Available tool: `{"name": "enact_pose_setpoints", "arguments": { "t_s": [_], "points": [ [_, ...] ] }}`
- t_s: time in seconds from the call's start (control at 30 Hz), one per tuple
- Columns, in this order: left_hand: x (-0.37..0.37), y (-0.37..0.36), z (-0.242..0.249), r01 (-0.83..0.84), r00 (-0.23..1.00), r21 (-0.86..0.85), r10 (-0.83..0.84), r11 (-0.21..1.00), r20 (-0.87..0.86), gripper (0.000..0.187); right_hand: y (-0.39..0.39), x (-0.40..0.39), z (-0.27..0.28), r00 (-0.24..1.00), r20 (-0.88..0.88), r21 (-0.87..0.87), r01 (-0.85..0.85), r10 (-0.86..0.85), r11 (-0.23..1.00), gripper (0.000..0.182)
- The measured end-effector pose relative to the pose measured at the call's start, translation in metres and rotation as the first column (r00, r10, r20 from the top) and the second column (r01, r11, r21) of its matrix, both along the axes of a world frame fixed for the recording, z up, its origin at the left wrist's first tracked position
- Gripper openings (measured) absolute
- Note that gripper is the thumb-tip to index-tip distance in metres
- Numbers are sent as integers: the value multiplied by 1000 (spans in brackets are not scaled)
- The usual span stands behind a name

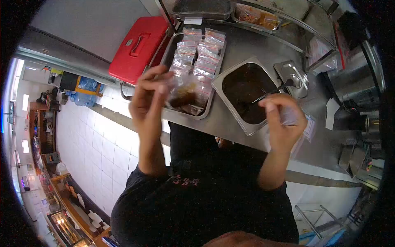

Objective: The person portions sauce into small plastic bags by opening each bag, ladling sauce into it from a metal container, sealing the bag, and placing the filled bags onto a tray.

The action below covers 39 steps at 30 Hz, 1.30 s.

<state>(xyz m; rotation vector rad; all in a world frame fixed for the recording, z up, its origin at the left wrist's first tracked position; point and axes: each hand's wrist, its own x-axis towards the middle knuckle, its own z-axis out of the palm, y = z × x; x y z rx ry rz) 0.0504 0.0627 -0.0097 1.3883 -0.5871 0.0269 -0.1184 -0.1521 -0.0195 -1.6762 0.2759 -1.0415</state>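
Note:
My left hand [150, 96] hovers over the near left edge of a metal tray [209, 108], its fingers apart. A small clear bag with brown sauce [184, 96], blurred, is beside its fingertips; I see no firm grip on it. Rows of filled zip bags [205, 61] lie in the tray. To the right stands a deep steel pan [247, 128] of dark brown sauce, a black-handled utensil [273, 91] resting in it with its lower end hidden. By the pan's right rim, my right hand [286, 123] is closed, thumb and finger together, with a clear plastic bag [290, 115] in its curl.
A red case [138, 45] stands left of the tray. A steel lid [293, 78] lies right of the pan, and flat plastic bags [307, 129] lie under my right hand. Behind are more trays [201, 9] and a metal rack [284, 18]; a large pot [354, 78] stands far right.

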Motion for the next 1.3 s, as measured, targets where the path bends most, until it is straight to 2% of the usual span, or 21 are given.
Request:
{"name": "enact_pose_setpoints", "arguments": {
  "t_s": [0.03, 0.1, 0.13, 0.2, 0.3, 0.43, 0.47, 0.5, 0.53, 0.6, 0.63, 0.67, 0.7, 0.73, 0.8, 0.87, 0.93, 0.97, 1.03, 1.17, 1.3],
  "points": [
    [11, 12, -1, -109, 994, 69, 109, 992, 8, 12, -4, -2, -1, 1000, 3, 3, 0, 0, 1000, 4],
    [26, 24, -4, -324, 918, 214, 251, 922, 306, 10, -8, -7, -3, 997, -31, 94, 73, -71, 993, 3],
    [29, 24, -10, -323, 919, 216, 250, 922, 306, 10, -8, -12, -3, 993, -90, 103, 91, -82, 991, 4],
    [33, 25, -26, -558, 827, 467, 409, 686, 386, 7, -8, -17, -6, 989, -111, 119, 114, -101, 986, 3],
    [47, 15, -77, -439, 896, 568, 287, 697, 340, 7, -4, -20, -6, 986, -129, 153, 127, -107, 980, 2],
    [40, -7, -85, -299, 954, 653, 205, 696, 218, 8, 0, -27, -3, 992, -109, 173, 78, -59, 982, 3],
    [38, -11, -80, -172, 984, 437, 171, 883, 43, 10, -1, -30, -2, 992, -110, 170, 81, -63, 982, 3],
    [35, -15, -72, -65, 990, 164, 85, 984, -116, 12, -1, -33, -1, 987, -149, 184, 93, -65, 979, 4],
    [28, -18, -61, -77, 996, 172, 85, 982, -38, 7, -1, -34, 0, 981, -184, 197, 100, -64, 975, 6],
    [-3, -31, -42, 81, 995, 104, -73, 991, -75, 8, 3, -32, -5, 987, -153, 171, 75, -49, 982, 14],
    [-25, -36, -28, 246, 966, 213, -221, 946, -134, 18, 7, -26, -6, 993, -118, 145, 43, -26, 988, 22],
    [-38, -46, -25, 431, 896, 324, -443, 843, -38, 29, 13, -19, -7, 996, -81, 150, -27, 40, 988, 22],
    [-58, -53, -17, 549, 831, 302, -548, 779, -95, 33, 20, -14, -9, 994, -108, -43, 14, -18, 999, 31],
    [-70, -61, -20, 529, 811, 367, -583, 765, 46, 37, 26, -9, -12, 991, -104, -235, 52, -78, 971, 39],
    [-88, -75, -40, 481, 826, 317, -544, 817, 147, 31, 32, -7, -19, 994, -93, -271, 28, -55, 962, 47],
    [-78, -77, -43, 393, 863, 252, -449, 884, 229, 27, 36, -12, -23, 986, -86, -134, 128, -140, 983, 36],
    [-76, -77, -29, 371, 886, 24, -362, 928, 289, 17, 32, -18, -20, 989, -96, -162, 94, -111, 982, 29],
    [-74, -73, -25, 359, 891, 17, -348, 933, 292, 17, 29, -21, -19, 982, -131, -198, 112, -140, 974, 23],
    [-70, -61, -17, 437, 899, 63, -438, 897, -9, 17, 28, -25, -23, 989, -126, -152, 63, -82, 986, 21],
    [-66, -61, -33, 376, 923, 71, -380, 924, 60, 23, 43, -17, -17, 977, -190, -17, -98, 93, 995, 17],
    [-64, -57, -29, 384, 901, 205, -414, 900, 130, 23, 44, -14, -19, 970, -223, -78, -116, 96, 990, 13]
  ]
}}
